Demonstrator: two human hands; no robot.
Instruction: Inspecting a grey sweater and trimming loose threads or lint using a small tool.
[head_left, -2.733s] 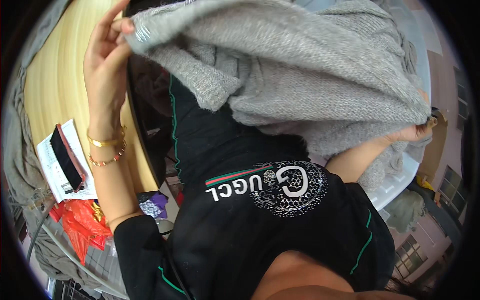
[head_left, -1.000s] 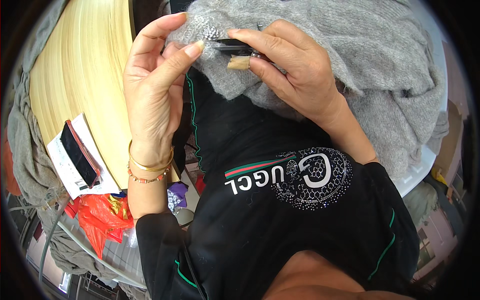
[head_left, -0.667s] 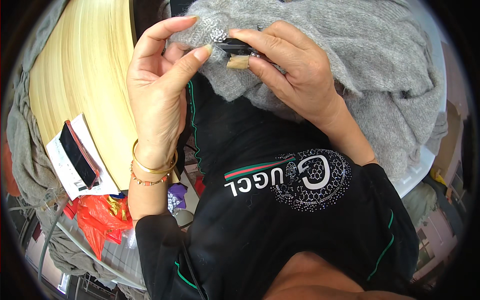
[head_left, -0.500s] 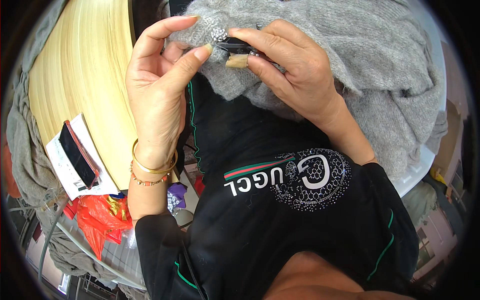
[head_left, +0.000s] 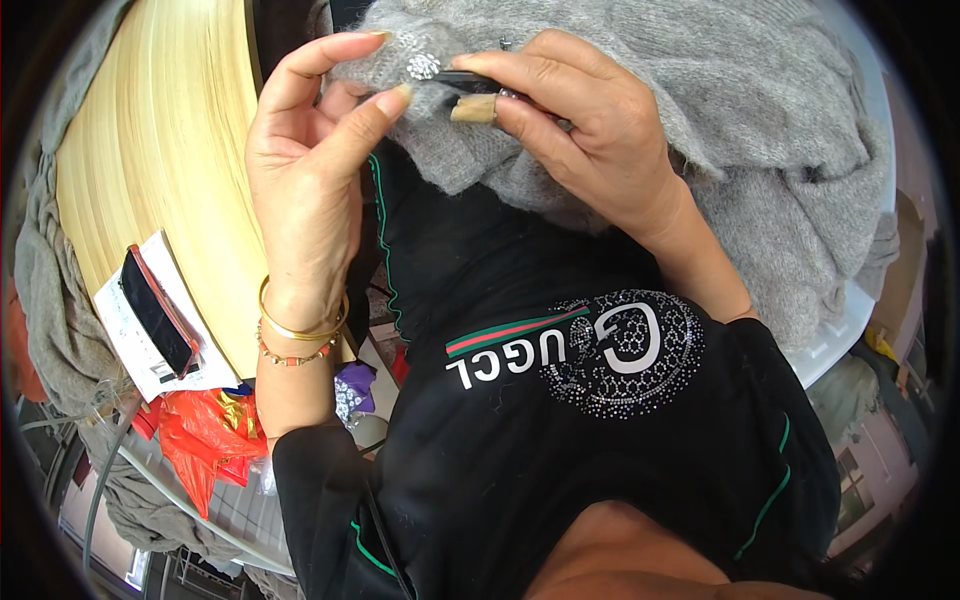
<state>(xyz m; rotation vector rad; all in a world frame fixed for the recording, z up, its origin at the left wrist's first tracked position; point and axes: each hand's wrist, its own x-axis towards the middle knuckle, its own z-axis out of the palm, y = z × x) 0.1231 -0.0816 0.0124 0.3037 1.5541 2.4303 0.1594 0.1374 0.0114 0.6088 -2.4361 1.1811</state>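
Note:
A grey fuzzy knit garment spreads across the top of the view and over my lap. My left hand holds its edge, the index finger and thumb on either side of a round, sparkling rhinestone button. The other left fingers curl behind the knit. In my right hand is a pair of small black thread snips, with a tan wrapped piece by my thumb. Their dark tip points left and reaches the button's lower right side. Whether the blades touch a thread is too small to tell.
A pale wood-grain table stands on the left, bearing a phone on white papers. Below it are a red plastic bag and a purple packet. A white tub rim curves beneath the garment at right.
Both hands have shifted slightly left with the knit and button. The snips' tip has come closer to the button, and the black blades look narrower now.

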